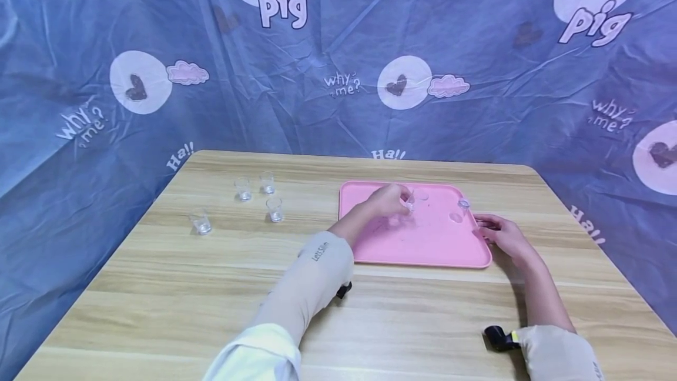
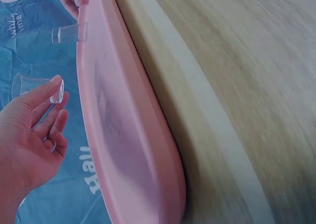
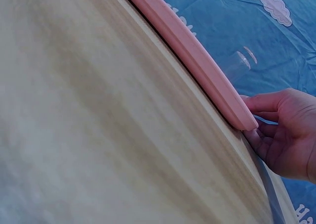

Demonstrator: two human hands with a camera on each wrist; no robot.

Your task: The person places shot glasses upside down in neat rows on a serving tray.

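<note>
A small clear cup [image 2: 37,82] is in the left hand [image 1: 390,200], held clear above the far half of the tray [image 1: 423,243]. Thumb and fingers pinch it near its thick base — the other fingers bend loosely below — and its mouth faces away from the tray. The left arm reaches forward and across, palm turned inward.

The right hand [image 1: 505,237] comes in from the side, its thumb and fingers clamped on the tray's right edge, with the forearm low over the table [image 1: 211,304].

The tray, pink and shallow with a raised rim, lies flat on the table. On it, near its right edge and the right hand, an inverted cup [image 1: 463,204] stands mouth down. A few small dark marks show on the tray's floor.

Well to the left, four upright cups stand on the wood: a nearest cup [image 1: 201,222], two far cups [image 1: 243,189] [image 1: 267,183] side by side, and one cup [image 1: 274,210] closer to the tray. Whether they hold anything cannot be made out.

Pale sleeves [image 1: 317,269] cover both forearms. Behind the table hangs a blue cloth [image 1: 317,116] — printed with "pig", hearts and clouds.
</note>
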